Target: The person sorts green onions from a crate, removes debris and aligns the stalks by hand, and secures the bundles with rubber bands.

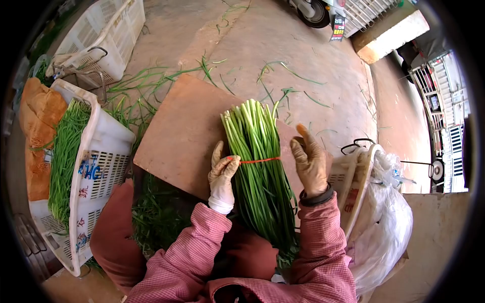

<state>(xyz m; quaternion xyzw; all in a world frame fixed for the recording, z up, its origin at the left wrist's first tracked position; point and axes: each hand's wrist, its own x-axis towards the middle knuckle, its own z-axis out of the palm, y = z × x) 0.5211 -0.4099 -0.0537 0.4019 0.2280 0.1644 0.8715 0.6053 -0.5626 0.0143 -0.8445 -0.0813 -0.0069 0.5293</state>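
A thick bunch of green chives [260,192], pale stem ends pointing away from me, lies over the edge of a brown board [174,136]. A thin red band [262,160] crosses the bunch around its middle. My left hand [222,174], in a pale glove, is at the bunch's left side with its thumb and fingers closed on the band's left end. To the right of the bunch, my gloved right hand [310,161] is raised with its fingers apart and nothing in it. The underside of the bunch is hidden.
At my left stands a white crate [108,146] holding loose chives [70,151]; another white crate [118,45] is behind it. A crate draped with clear plastic [384,217] is at my right. Loose leaves [293,76] litter the floor. A scooter wheel [313,12] shows farther off.
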